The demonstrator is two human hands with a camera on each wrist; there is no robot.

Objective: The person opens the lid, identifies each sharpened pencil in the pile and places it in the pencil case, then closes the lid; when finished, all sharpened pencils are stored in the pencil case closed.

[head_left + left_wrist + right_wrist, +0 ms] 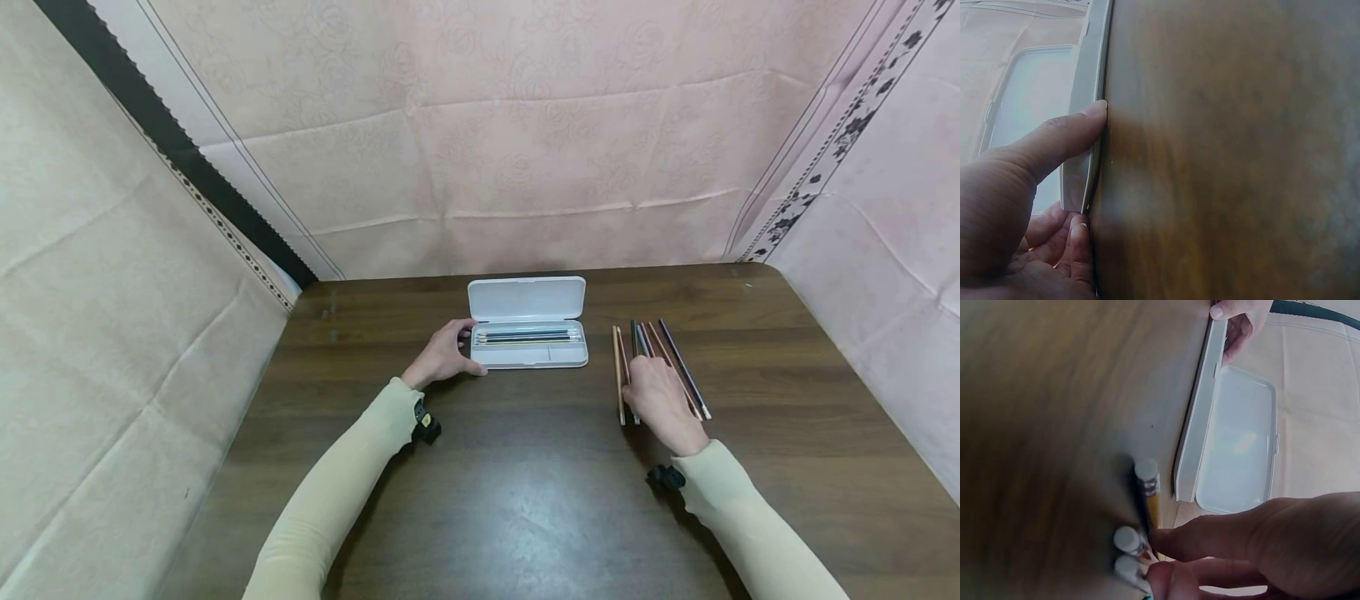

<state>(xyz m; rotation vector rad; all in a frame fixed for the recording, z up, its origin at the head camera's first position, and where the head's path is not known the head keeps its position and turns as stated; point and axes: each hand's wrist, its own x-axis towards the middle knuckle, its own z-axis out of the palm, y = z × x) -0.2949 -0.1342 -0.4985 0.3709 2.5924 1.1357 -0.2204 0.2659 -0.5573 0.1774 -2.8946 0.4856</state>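
A white pencil case [512, 355] lies with its lid [527, 298] raised, several pencils [528, 337] inside it. My left hand [446, 354] grips the case's left end, the thumb [1079, 128] along its front wall and the other fingers round the end. To the right of the case, my right hand [660, 396] reaches down over several loose pencils [684, 367]. Its thumb and forefinger close in a pinch on a pencil [1127, 539] near the white eraser end. Right by the thumb lies a yellow pencil [1152, 503]; the palm hides the middle of the group.
All of this rests on a brown wooden table [480, 483]. Pale patterned cloth [525, 167] hangs behind the far edge and along both sides. Dark wrist devices [426, 423] sit on both forearms.
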